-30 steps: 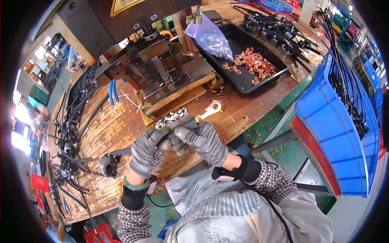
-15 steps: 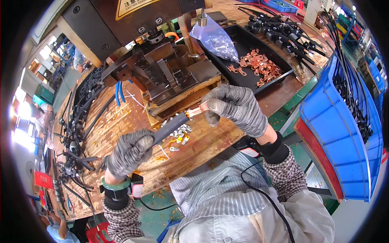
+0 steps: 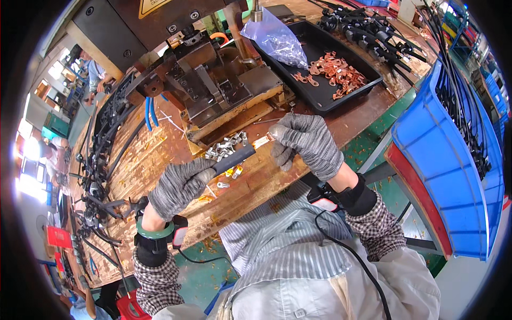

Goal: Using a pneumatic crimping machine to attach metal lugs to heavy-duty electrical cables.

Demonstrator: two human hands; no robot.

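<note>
Both my hands wear grey knit gloves over a worn wooden bench [image 3: 133, 176]. My left hand [image 3: 178, 184] grips the end of a thick black cable [image 3: 234, 158] that points up and to the right. My right hand [image 3: 306, 141] pinches a small copper terminal lug [image 3: 261, 142] just past the cable's tip; lug and cable end are close together. Under the cable lies a small pile of silvery metal terminals [image 3: 224, 146] with a few yellowish ones beside it.
A metal press machine [image 3: 213, 85] stands behind the pile. To its right is a black tray [image 3: 320, 98] with copper lugs [image 3: 333, 72] and a clear plastic bag [image 3: 274, 37]. Black cable bundles [image 3: 98, 154] lie at left, a blue bin [image 3: 442, 160] at right.
My hands have drawn apart: the left one went down and left along the cable, the right one rose to the right with the copper lug. The terminal pile now shows between them.
</note>
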